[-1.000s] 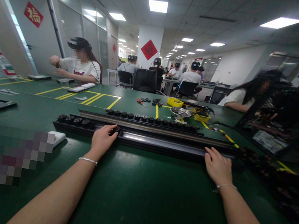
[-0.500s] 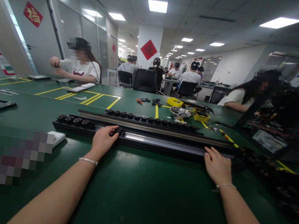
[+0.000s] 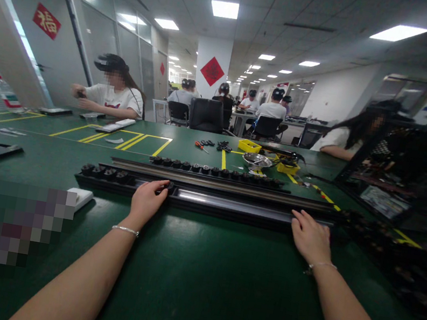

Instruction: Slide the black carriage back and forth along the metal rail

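A long black rail (image 3: 231, 203) with a shiny inner channel lies across the green table. Several round black parts (image 3: 111, 173) sit at its left end. My left hand (image 3: 148, 201) has thumb and fingers closed on another small black part (image 3: 170, 186) in the channel. Farther right, my right hand (image 3: 310, 235) rests on the rail's near edge, fingers apart and holding nothing that shows. Just behind lies a second rail (image 3: 210, 180), and beyond it a row of black parts (image 3: 215, 171).
Farther back are a metal bowl (image 3: 257, 161), a yellow tray (image 3: 249, 146) and a screwdriver (image 3: 201, 147). A heap of dark parts (image 3: 386, 254) lies at the right, beside a black frame (image 3: 373, 208). People sit across the table at left and right.
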`<state>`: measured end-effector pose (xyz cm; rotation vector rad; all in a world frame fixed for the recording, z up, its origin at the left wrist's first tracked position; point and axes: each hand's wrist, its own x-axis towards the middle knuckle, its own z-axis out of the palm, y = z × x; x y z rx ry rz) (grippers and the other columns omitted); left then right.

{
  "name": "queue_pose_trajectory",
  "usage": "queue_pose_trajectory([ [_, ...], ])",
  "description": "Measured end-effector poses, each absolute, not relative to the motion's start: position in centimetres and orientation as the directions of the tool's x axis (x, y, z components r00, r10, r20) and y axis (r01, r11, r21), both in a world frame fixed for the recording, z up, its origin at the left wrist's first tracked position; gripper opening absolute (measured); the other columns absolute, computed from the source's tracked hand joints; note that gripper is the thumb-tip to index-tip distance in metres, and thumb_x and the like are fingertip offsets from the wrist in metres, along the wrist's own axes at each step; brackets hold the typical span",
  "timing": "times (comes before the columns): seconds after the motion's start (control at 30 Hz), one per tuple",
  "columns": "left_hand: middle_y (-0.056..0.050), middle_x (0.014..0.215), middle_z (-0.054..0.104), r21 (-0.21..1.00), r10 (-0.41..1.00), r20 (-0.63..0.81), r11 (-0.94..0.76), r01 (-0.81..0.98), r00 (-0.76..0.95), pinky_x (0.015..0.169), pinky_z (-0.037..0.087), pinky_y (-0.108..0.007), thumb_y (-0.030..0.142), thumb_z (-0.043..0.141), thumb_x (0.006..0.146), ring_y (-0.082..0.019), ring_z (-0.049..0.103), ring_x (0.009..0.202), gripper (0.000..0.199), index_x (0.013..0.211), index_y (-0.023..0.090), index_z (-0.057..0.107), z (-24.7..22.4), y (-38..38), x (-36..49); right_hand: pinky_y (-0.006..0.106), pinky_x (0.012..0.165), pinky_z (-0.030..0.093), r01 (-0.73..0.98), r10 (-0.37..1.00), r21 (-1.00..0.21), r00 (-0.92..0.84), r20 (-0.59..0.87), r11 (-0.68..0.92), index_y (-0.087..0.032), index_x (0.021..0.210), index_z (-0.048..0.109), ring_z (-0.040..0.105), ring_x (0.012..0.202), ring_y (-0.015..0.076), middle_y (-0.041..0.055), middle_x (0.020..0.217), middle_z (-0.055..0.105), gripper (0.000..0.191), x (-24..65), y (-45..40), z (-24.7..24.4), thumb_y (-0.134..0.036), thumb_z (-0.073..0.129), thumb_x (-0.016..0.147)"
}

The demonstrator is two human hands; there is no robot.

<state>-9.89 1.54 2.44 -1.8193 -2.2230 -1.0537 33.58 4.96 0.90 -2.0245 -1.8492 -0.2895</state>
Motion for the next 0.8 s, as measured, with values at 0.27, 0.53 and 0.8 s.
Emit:
queue_pose_trajectory([
  [0.27,0.0,0.106,0.07,0.448,0.856,0.452,0.023,0.894,-0.249,0.094,0.044,-0.034,0.027,0.05,0.08,-0.019,0.064,0.093,0.034,0.111,0.025,0.065,2.56,1.55,-9.68,0.051,0.098,0.033,0.991,0.903,-0.119,0.102,0.418,-0.057,-0.022,0.122,0.059,0.048,0.118,0.0267,0.0083,0.132,0.052,0.052,33.68,5.03,0.82,-0.038,0.023,0.089],
  [0.53,0.001,0.105,0.07,0.451,0.855,0.459,0.01,0.892,-0.241,0.097,0.042,-0.036,0.025,0.05,0.079,-0.019,0.064,0.094,0.035,0.11,0.028,0.065,2.68,1.39,-9.51,0.052,0.098,0.033,0.99,0.904,-0.136,0.101,0.415,-0.049,-0.022,0.122,0.059,0.048,0.118,0.027,0.0088,0.133,0.052,0.052,33.82,5.1,0.75,-0.039,0.022,0.089],
  [0.8,0.001,0.109,0.069,0.445,0.854,0.476,-0.028,0.895,-0.21,0.105,0.033,-0.039,0.027,0.048,0.08,-0.018,0.063,0.1,0.035,0.111,0.028,0.064,2.13,1.71,-9.8,0.051,0.097,0.034,0.991,0.914,-0.122,0.096,0.395,-0.052,-0.021,0.124,0.057,0.047,0.119,0.0273,0.0097,0.134,0.05,0.054,33.66,4.97,0.99,-0.04,0.02,0.089],
])
